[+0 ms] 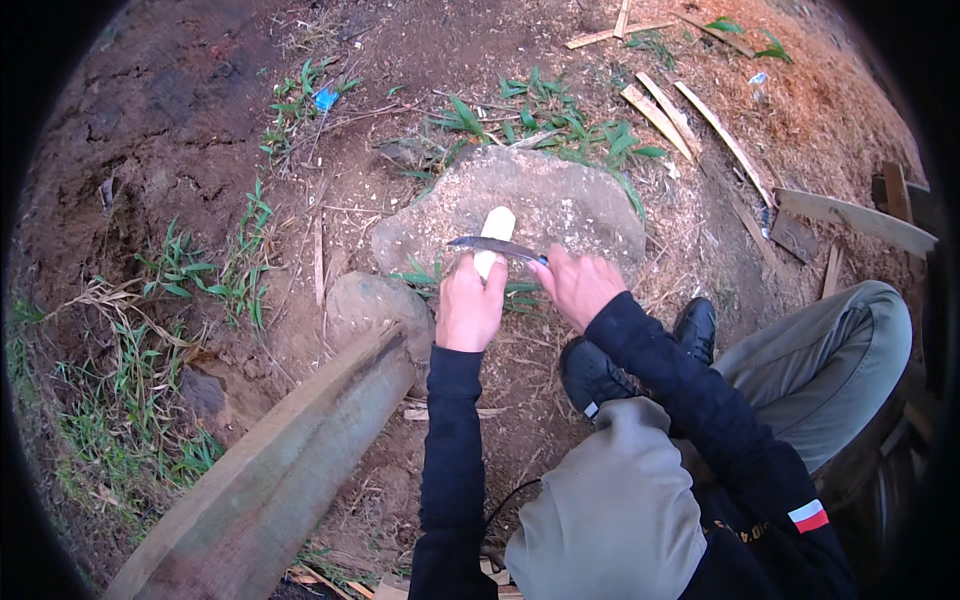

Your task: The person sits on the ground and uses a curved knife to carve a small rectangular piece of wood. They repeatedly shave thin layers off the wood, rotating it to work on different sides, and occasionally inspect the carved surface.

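Note:
My left hand (470,308) is closed round the lower end of a pale, peeled piece of wood (498,226), whose upper end points away from me. In my right hand (583,286) is a knife (492,244) with a dark, curved blade, its handle mostly hidden by my fingers. The blade lies across the wood just above my left hand, its tip reaching out past the left side. Beneath them is a broad, flat stone (575,205) sprinkled with pale shavings.
A thick wooden beam (285,455) runs from the lower left to a rounded stone (372,300). Wood strips (725,140) and boards (855,218) lie at the right. Grass tufts (180,265) grow at the left. My dark shoes (592,372) are near the flat stone.

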`<state>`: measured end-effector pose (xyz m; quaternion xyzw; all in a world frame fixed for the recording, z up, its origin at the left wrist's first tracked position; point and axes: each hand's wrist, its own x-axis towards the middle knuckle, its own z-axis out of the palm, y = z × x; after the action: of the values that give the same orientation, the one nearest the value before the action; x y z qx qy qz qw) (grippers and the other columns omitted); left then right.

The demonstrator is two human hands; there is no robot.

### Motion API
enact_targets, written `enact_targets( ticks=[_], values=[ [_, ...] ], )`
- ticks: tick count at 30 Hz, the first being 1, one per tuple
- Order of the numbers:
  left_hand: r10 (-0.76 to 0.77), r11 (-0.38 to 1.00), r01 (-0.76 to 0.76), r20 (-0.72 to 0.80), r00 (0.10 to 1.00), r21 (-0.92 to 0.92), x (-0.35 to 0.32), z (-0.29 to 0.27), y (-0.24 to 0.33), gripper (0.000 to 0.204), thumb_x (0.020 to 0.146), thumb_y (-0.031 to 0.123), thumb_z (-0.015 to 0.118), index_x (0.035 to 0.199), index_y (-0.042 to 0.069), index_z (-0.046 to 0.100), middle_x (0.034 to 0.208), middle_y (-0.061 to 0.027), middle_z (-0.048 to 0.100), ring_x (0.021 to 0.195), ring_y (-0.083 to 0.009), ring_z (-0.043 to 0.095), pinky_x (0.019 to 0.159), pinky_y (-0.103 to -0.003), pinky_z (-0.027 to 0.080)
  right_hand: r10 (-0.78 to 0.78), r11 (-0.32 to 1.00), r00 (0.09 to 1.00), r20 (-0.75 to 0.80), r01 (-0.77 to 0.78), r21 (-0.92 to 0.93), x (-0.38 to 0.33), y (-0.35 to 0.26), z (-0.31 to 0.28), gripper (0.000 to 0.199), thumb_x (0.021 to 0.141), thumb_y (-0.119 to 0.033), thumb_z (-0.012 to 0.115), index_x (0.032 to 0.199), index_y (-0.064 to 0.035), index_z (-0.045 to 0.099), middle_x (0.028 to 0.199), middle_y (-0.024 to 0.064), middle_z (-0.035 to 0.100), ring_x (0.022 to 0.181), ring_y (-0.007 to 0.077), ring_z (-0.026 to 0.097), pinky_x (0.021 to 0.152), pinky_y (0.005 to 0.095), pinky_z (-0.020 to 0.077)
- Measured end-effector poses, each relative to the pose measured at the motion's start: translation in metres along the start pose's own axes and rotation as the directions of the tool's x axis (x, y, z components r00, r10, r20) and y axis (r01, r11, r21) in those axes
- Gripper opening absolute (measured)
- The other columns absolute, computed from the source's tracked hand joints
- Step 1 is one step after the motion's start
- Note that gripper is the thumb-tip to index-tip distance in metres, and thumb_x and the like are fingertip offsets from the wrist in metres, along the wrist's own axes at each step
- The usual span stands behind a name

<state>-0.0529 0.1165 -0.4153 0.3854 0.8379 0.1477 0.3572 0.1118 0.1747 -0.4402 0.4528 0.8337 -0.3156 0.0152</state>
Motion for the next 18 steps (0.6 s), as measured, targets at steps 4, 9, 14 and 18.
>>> enact_targets(
  ticks=[4,9,14,18],
  values=[
    [0.059,0.998,-0.059,-0.071,0.996,0.003,0.003,0.007,-0.003,0.037,0.091,0.030,0.058,0.095,-0.007,0.060,0.080,-0.0307,0.064,0.080,-0.0463,0.064,0.071,-0.051,0.049,-0.019,1.000,0.999,0.028,0.019,0.003,0.000,0.007,-0.006,0.037,0.100,-0.039,0.047,0.087,-0.0040,0.053,0.056,0.0199,0.059,0.056,0.0410,0.062,0.052,0.0497,0.0512],
    [0.012,0.996,-0.020,-0.096,0.995,-0.090,0.002,0.010,-0.010,0.037,0.090,0.031,0.059,0.092,-0.007,0.061,0.080,-0.0295,0.064,0.080,-0.0446,0.065,0.070,-0.050,0.049,-0.033,0.999,0.999,0.037,0.034,-0.021,0.002,0.013,-0.001,0.039,0.100,-0.039,0.045,0.087,-0.0034,0.054,0.057,0.0206,0.059,0.057,0.0412,0.063,0.054,0.0497,0.0522],
    [0.012,0.996,-0.021,-0.099,0.995,-0.082,0.004,0.006,-0.009,0.036,0.090,0.029,0.060,0.090,-0.007,0.061,0.078,-0.0283,0.064,0.079,-0.0442,0.065,0.069,-0.050,0.048,-0.041,0.999,0.996,0.077,0.041,-0.009,0.002,0.009,-0.005,0.041,0.100,-0.040,0.045,0.089,-0.0019,0.057,0.060,0.0211,0.060,0.061,0.0409,0.064,0.057,0.0485,0.0533],
    [0.081,0.996,-0.078,-0.068,0.994,0.038,-0.003,0.017,-0.003,0.035,0.090,0.028,0.060,0.091,-0.007,0.060,0.077,-0.0273,0.064,0.078,-0.0442,0.065,0.069,-0.051,0.048,-0.113,0.994,0.992,0.060,0.112,0.022,0.018,0.001,0.000,0.043,0.101,-0.041,0.043,0.091,-0.0015,0.058,0.061,0.0215,0.061,0.063,0.0402,0.065,0.059,0.0476,0.0542]
  ],
)
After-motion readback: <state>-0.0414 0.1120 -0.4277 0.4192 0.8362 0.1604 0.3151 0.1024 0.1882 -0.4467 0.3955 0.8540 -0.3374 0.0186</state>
